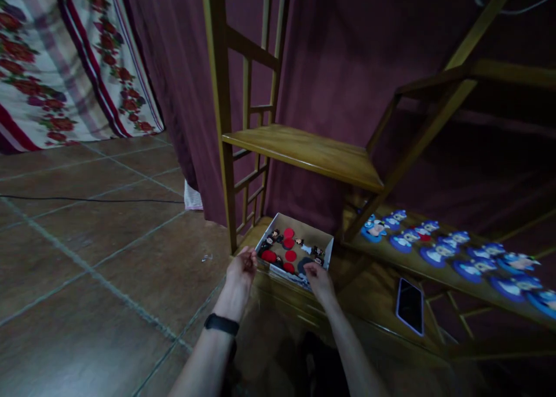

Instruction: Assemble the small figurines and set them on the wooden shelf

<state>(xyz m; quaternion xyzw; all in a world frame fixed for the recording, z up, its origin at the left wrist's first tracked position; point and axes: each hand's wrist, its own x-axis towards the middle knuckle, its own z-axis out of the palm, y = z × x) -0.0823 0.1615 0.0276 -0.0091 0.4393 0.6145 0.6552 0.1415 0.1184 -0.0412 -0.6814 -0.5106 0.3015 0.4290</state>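
Note:
A shallow open cardboard box (329,252) sits on the low wooden shelf, holding small dark-haired figures (319,251) and several red discs (289,233). Over its front right part, my right hand (319,280) has its fingertips pinched at a dark grey round disc (304,264). Just outside the front left corner is my left hand (243,265), palm turned up and fingers curled together. Whether anything small is between those fingers, I cannot make out. A black band (221,324) circles my left wrist.
Several blue-and-white figurines (438,252) stand in rows on the shelf at right. A phone (410,306) lies on the lower board. Above the box juts a wooden shelf (304,150), with an upright post (217,113) at left. Something small and clear (207,258) lies on the tiled floor.

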